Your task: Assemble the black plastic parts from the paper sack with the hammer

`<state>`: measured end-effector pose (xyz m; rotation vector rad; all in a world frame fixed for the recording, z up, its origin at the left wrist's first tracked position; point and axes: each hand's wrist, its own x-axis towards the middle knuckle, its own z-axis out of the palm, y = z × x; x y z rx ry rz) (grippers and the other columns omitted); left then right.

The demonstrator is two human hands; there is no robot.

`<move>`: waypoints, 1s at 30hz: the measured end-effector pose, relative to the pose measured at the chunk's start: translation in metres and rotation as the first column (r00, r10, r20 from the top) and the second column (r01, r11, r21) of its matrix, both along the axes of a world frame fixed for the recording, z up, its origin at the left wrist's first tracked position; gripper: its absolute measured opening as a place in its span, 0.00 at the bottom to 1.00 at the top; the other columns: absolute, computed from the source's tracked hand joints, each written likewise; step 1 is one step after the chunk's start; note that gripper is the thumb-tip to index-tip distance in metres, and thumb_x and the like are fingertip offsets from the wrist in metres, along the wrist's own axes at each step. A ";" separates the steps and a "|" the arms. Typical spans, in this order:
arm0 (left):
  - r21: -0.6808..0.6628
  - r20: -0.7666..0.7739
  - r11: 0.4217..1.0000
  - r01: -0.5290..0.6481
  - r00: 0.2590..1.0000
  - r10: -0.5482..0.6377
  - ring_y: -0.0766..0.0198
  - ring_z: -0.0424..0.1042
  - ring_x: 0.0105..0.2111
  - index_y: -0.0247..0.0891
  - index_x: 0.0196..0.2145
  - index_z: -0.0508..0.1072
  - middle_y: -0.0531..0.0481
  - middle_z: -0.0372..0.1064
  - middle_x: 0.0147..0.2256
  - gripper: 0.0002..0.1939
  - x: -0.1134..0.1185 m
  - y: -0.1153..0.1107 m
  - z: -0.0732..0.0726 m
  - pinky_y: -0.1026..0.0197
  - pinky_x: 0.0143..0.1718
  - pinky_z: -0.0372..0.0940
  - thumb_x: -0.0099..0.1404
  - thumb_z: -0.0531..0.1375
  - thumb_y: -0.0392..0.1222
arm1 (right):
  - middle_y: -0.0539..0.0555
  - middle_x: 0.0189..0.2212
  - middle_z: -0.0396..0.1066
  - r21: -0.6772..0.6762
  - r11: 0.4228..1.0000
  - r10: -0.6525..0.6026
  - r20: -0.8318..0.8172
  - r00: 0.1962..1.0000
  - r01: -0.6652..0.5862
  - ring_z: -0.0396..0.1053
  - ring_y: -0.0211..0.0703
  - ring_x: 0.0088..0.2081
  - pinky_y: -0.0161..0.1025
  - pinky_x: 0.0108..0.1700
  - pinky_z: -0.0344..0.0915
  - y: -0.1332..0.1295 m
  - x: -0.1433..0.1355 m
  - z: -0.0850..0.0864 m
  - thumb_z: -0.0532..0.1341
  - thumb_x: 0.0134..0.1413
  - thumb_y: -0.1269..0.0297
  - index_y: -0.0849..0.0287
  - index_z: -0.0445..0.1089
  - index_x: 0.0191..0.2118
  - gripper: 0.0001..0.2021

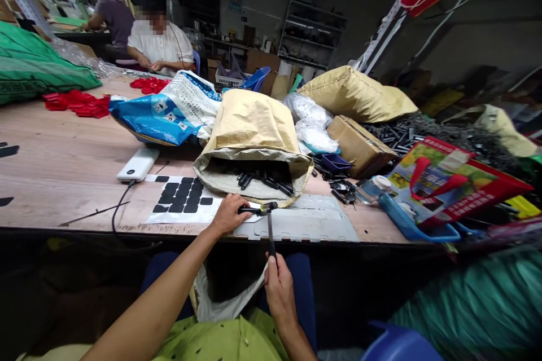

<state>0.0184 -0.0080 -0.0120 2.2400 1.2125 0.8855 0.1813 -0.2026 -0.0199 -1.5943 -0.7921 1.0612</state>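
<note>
Yellow-green cloth [237, 344] with dark specks covers the person's lap, below the edge of the worktop [80, 152]. Of the two hands, the right hand [280, 286] is wrapped round the dark grip of a hammer-like tool [271, 230], its head over a grey board [322, 224]. The left hand [230, 214], fingers curled nearly closed, pinches a black piece [249, 210] beyond the right hand; whether it touches the tool's head, I cannot tell. Just past it gapes a tan sack [256, 118] with more black pieces [244, 180] inside. Printed characters on the blue-and-white bag [169, 113] and pale lettering on the red shopping bag [486, 186] are too small to read, as is the dark mark on a white device [139, 162]
</note>
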 end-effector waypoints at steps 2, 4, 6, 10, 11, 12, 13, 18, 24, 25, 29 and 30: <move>-0.019 -0.006 1.000 0.003 1.000 -0.004 0.55 0.65 0.41 0.41 0.39 0.79 0.48 0.72 0.37 0.09 0.000 0.000 0.001 0.54 0.45 0.61 0.59 0.67 0.44 | 0.49 0.24 0.68 0.027 0.999 0.029 0.173 0.984 -0.034 0.63 0.41 0.26 0.35 0.28 0.58 -0.001 0.000 0.007 0.58 0.59 0.42 0.55 0.75 0.43 0.21; -0.036 -0.014 0.999 0.003 1.000 -0.003 0.55 0.65 0.41 0.42 0.39 0.80 0.48 0.72 0.37 0.09 0.000 0.000 0.002 0.54 0.45 0.61 0.59 0.67 0.44 | 0.50 0.27 0.71 0.033 0.996 0.066 0.285 0.956 -0.079 0.66 0.43 0.29 0.36 0.32 0.60 0.000 0.000 0.014 0.56 0.62 0.44 0.54 0.76 0.44 0.21; -0.048 -0.020 0.999 0.000 1.000 0.000 0.55 0.64 0.41 0.42 0.38 0.80 0.49 0.72 0.36 0.09 0.000 0.000 0.003 0.54 0.45 0.60 0.59 0.68 0.43 | 0.52 0.31 0.75 0.031 0.993 0.094 0.342 0.935 -0.111 0.69 0.45 0.31 0.37 0.36 0.61 0.001 -0.002 0.019 0.55 0.64 0.45 0.54 0.75 0.47 0.20; -0.068 -0.029 0.998 -0.002 1.000 0.000 0.55 0.64 0.42 0.43 0.39 0.80 0.49 0.72 0.37 0.09 0.000 0.000 0.004 0.54 0.45 0.60 0.59 0.68 0.43 | 0.56 0.39 0.78 0.054 0.993 0.074 0.393 0.917 -0.104 0.73 0.50 0.38 0.39 0.41 0.64 0.003 -0.007 0.020 0.54 0.64 0.46 0.54 0.74 0.52 0.22; -0.071 -0.030 0.997 -0.002 1.000 0.000 0.55 0.64 0.42 0.43 0.39 0.80 0.49 0.72 0.37 0.09 0.000 0.000 0.005 0.54 0.45 0.60 0.59 0.68 0.42 | 0.57 0.39 0.78 0.050 0.994 0.073 0.405 0.911 -0.101 0.73 0.50 0.38 0.40 0.41 0.64 0.002 -0.007 0.020 0.55 0.64 0.45 0.54 0.74 0.52 0.22; -0.071 -0.031 0.997 -0.003 1.000 0.001 0.55 0.64 0.41 0.43 0.39 0.80 0.49 0.72 0.37 0.09 0.000 -0.001 0.005 0.54 0.45 0.60 0.59 0.68 0.42 | 0.57 0.38 0.78 0.039 0.994 0.077 0.418 0.905 -0.103 0.73 0.51 0.37 0.40 0.40 0.64 0.002 -0.008 0.019 0.55 0.63 0.45 0.54 0.75 0.51 0.22; -0.071 -0.033 0.997 -0.004 0.999 0.002 0.55 0.64 0.41 0.43 0.39 0.80 0.49 0.72 0.37 0.09 0.000 -0.001 0.006 0.54 0.44 0.60 0.59 0.68 0.42 | 0.57 0.37 0.78 0.023 0.994 0.088 0.430 0.898 -0.108 0.73 0.51 0.35 0.40 0.39 0.64 0.002 -0.008 0.019 0.54 0.63 0.44 0.54 0.75 0.50 0.22; -0.080 -0.017 0.997 -0.009 1.000 0.008 0.55 0.65 0.42 0.43 0.39 0.78 0.50 0.72 0.37 0.10 0.000 -0.002 0.008 0.55 0.44 0.60 0.58 0.68 0.41 | 0.56 0.36 0.78 0.015 0.990 0.120 0.419 0.900 -0.140 0.73 0.50 0.35 0.39 0.38 0.64 0.002 -0.010 0.027 0.54 0.64 0.45 0.54 0.75 0.50 0.22; -0.148 0.058 0.987 -0.063 0.996 0.072 0.57 0.66 0.39 0.43 0.46 0.71 0.53 0.71 0.36 0.20 0.000 -0.004 0.009 0.57 0.41 0.60 0.56 0.69 0.39 | 0.56 0.39 0.78 0.019 0.981 0.168 0.412 0.896 -0.192 0.73 0.48 0.37 0.38 0.40 0.65 0.004 -0.019 0.033 0.53 0.66 0.47 0.55 0.74 0.52 0.22; -0.154 0.055 0.985 -0.078 0.995 0.087 0.57 0.66 0.39 0.44 0.46 0.71 0.53 0.70 0.36 0.20 0.000 -0.005 0.009 0.58 0.40 0.60 0.56 0.69 0.39 | 0.56 0.38 0.77 0.014 0.979 0.182 0.407 0.895 -0.205 0.73 0.47 0.36 0.38 0.39 0.65 0.004 -0.021 0.031 0.53 0.66 0.47 0.56 0.74 0.51 0.22; -0.157 0.054 0.985 -0.067 0.996 0.077 0.58 0.66 0.39 0.44 0.46 0.71 0.53 0.70 0.36 0.21 0.000 -0.006 0.011 0.59 0.40 0.60 0.54 0.69 0.40 | 0.51 0.28 0.72 0.014 0.982 0.176 0.318 0.932 -0.191 0.68 0.41 0.29 0.35 0.32 0.64 0.004 -0.023 0.022 0.54 0.64 0.44 0.57 0.74 0.49 0.23; -0.154 0.058 0.986 -0.057 0.996 0.067 0.58 0.66 0.40 0.44 0.46 0.70 0.54 0.70 0.36 0.22 0.000 -0.006 0.012 0.58 0.41 0.60 0.54 0.69 0.39 | 0.49 0.25 0.69 0.010 0.986 0.159 0.256 0.953 -0.167 0.65 0.39 0.25 0.34 0.28 0.62 0.005 -0.023 0.020 0.55 0.63 0.43 0.57 0.74 0.48 0.24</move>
